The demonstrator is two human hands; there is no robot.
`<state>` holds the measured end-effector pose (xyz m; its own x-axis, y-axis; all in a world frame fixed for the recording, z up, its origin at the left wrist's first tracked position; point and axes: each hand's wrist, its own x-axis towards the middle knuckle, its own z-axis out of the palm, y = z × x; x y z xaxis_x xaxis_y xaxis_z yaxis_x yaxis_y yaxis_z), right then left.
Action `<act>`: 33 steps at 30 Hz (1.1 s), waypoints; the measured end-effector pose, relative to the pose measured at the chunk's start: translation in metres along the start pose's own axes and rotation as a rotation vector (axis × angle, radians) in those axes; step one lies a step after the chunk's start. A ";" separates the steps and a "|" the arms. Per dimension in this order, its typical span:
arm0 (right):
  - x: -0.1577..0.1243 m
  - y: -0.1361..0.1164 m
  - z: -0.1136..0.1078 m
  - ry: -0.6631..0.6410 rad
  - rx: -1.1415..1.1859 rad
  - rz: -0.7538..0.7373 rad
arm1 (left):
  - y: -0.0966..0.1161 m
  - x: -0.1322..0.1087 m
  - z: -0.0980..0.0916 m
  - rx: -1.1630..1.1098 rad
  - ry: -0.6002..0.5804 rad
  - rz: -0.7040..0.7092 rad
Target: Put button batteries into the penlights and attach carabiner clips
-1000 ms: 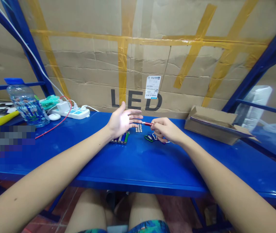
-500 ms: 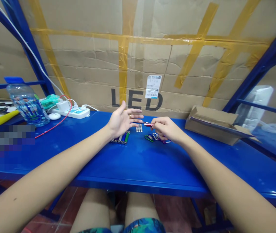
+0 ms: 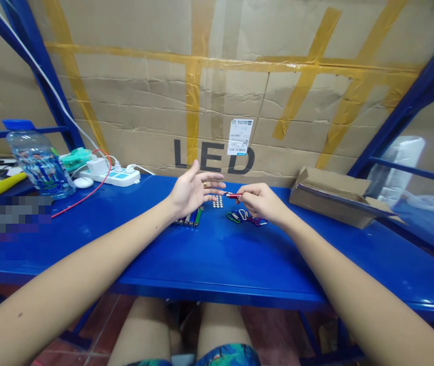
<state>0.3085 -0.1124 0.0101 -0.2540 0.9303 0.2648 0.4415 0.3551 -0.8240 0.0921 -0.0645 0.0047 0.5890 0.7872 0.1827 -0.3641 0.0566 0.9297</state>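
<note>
A blue steel shelf [image 3: 217, 259] runs across in front of me, backed by a large cardboard carton [image 3: 217, 91] patched with yellow tape and printed "LED". To my right sits an open cardboard box [image 3: 327, 198]. To my left stand a plastic water bottle [image 3: 41, 165] with a blue cap, a white power strip [image 3: 112, 178], a white computer mouse [image 3: 83, 182] and a red cable [image 3: 83, 196].

Near the middle of the shelf lie a row of slim metal tubes [image 3: 189, 219], a cluster of carabiner keyrings [image 3: 244, 216] and a small group of button cells [image 3: 218, 202]. My left hand [image 3: 192, 193] is open and empty, fingers spread, with a gold ring [image 3: 204, 184] on one finger. My right hand [image 3: 262, 203] is closed in a pinch around a red metal tube [image 3: 233, 195]. That tube juts out leftward from my thumb and fingers, its tip just short of my left hand, with the button cells lying just below the gap.
</note>
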 end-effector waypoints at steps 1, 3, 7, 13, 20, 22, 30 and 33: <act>0.000 0.000 0.000 0.006 -0.008 -0.008 | 0.000 0.000 0.000 -0.003 0.000 -0.001; 0.000 0.000 -0.001 0.032 -0.019 -0.016 | 0.001 0.000 0.000 -0.005 0.003 0.000; 0.000 0.001 -0.002 0.100 -0.020 -0.018 | 0.001 0.000 0.000 -0.004 0.011 -0.006; 0.001 0.002 -0.004 0.143 0.020 -0.049 | 0.001 0.000 0.001 0.024 0.014 -0.005; 0.002 0.000 -0.005 0.142 -0.008 -0.056 | 0.000 0.000 -0.001 0.067 0.017 0.013; 0.002 0.001 -0.005 0.126 -0.028 -0.060 | 0.000 0.000 -0.001 0.049 0.019 0.011; 0.000 -0.003 -0.005 0.091 -0.097 -0.042 | 0.000 0.000 -0.002 0.039 0.006 0.008; 0.001 -0.003 -0.006 0.090 -0.111 -0.044 | 0.000 0.001 -0.004 0.044 0.000 0.009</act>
<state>0.3117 -0.1125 0.0157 -0.1990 0.9163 0.3477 0.5254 0.3992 -0.7514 0.0900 -0.0616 0.0036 0.5862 0.7874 0.1909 -0.3372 0.0229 0.9412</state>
